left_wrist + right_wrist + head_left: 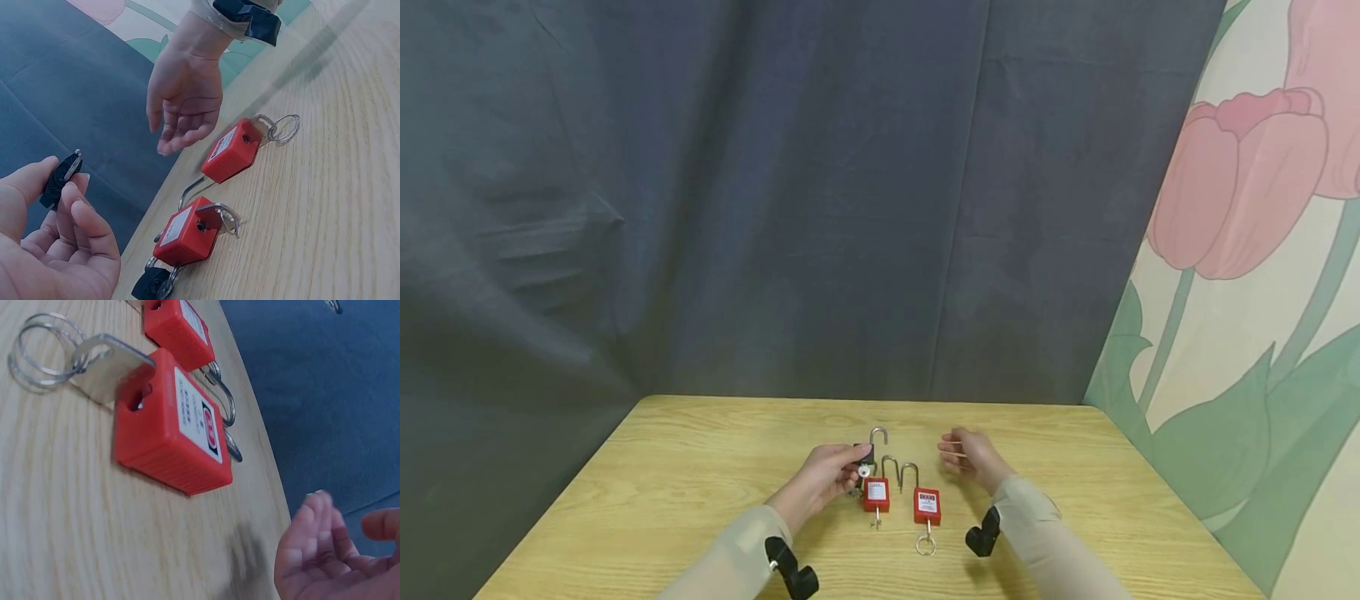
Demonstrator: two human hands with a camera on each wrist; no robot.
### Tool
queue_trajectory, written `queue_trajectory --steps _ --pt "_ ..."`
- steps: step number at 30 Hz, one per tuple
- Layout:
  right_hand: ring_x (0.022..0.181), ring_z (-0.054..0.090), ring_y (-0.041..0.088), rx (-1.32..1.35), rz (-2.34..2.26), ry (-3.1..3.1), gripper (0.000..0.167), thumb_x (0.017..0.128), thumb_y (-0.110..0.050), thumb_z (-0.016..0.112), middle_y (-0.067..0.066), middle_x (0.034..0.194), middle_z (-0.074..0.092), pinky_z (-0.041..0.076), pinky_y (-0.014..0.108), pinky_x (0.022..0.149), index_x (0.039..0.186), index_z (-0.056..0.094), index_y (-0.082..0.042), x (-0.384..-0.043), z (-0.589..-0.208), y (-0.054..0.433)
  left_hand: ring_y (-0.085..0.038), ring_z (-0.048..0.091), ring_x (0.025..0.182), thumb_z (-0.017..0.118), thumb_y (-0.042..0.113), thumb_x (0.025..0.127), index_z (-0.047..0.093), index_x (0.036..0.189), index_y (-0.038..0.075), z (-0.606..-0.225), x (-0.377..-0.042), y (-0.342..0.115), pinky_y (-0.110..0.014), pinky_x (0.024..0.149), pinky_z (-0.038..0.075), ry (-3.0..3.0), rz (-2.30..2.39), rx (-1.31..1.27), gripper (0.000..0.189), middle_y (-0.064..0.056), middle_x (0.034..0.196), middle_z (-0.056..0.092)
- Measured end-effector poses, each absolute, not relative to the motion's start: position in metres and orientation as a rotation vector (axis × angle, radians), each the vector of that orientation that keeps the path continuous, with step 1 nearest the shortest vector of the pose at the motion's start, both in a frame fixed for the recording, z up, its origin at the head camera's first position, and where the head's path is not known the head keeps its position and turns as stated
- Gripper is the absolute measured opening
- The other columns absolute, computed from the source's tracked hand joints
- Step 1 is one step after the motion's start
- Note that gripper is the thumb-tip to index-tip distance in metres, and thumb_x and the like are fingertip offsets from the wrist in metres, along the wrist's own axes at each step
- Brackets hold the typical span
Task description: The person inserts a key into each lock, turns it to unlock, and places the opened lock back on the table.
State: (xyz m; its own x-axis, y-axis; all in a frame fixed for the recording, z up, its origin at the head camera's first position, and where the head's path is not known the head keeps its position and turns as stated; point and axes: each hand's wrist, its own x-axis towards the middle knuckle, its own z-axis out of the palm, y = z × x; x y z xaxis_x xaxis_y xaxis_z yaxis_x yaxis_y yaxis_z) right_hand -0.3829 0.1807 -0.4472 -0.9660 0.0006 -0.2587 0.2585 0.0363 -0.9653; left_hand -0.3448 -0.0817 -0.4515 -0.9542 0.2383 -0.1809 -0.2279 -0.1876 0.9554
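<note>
In the head view my left hand [822, 477] pinches a small black padlock [863, 455] between thumb and fingers, its silver shackle standing up, swung loose at one end. The left wrist view shows this black padlock [61, 180] edge-on at the fingertips. Just right of it lie two red padlocks, one nearer [876, 495] and one farther right [927, 506], both with raised shackles and keys inserted. Another black padlock [150, 284] lies against the nearer red one's shackle. My right hand [973, 455] hovers over the table with loosely curled fingers, holding nothing.
The light wooden table [700, 467] ends at a dark curtain [820, 208] behind. On the right stands a wall painted with pink tulips [1247, 192]. A key ring [926, 545] hangs from the right red padlock's key toward the front.
</note>
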Motion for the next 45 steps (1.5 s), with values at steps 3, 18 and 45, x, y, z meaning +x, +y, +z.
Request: queue_trajectory --steps 3,18,45 --pt "0.071 0.063 0.009 0.254 -2.05 2.075 0.044 0.101 -0.018 0.034 0.009 0.095 0.068 0.057 0.026 0.071 0.129 0.043 0.014 -0.382 -0.45 0.182 -0.002 0.048 0.055 0.069 0.026 0.091 0.062 0.102 -0.003 -0.453 -0.347 -0.085 -0.013 0.051 0.043 1.787 2.21 -0.016 0.033 0.002 0.069 0.054" --pt "0.081 0.069 0.017 0.292 -2.037 2.099 0.041 0.101 -0.015 0.033 0.019 0.106 0.069 0.058 0.036 0.079 0.129 0.045 0.013 -0.38 -0.452 0.175 -0.007 0.047 0.05 0.069 0.019 0.09 0.058 0.064 0.007 -0.464 -0.368 -0.123 -0.019 0.05 0.041 2.345 1.96 -0.083 0.031 0.003 0.055 0.051" --pt "0.084 0.071 0.019 0.29 -2.081 2.067 0.04 0.102 -0.012 0.034 0.013 0.1 0.072 0.058 0.032 0.077 0.131 0.044 0.014 -0.376 -0.455 0.176 -0.007 0.055 0.048 0.076 0.008 0.082 0.061 0.083 -0.002 -0.481 -0.366 -0.117 -0.021 0.048 0.052 2.582 1.711 -0.086 0.017 -0.007 0.068 0.061"
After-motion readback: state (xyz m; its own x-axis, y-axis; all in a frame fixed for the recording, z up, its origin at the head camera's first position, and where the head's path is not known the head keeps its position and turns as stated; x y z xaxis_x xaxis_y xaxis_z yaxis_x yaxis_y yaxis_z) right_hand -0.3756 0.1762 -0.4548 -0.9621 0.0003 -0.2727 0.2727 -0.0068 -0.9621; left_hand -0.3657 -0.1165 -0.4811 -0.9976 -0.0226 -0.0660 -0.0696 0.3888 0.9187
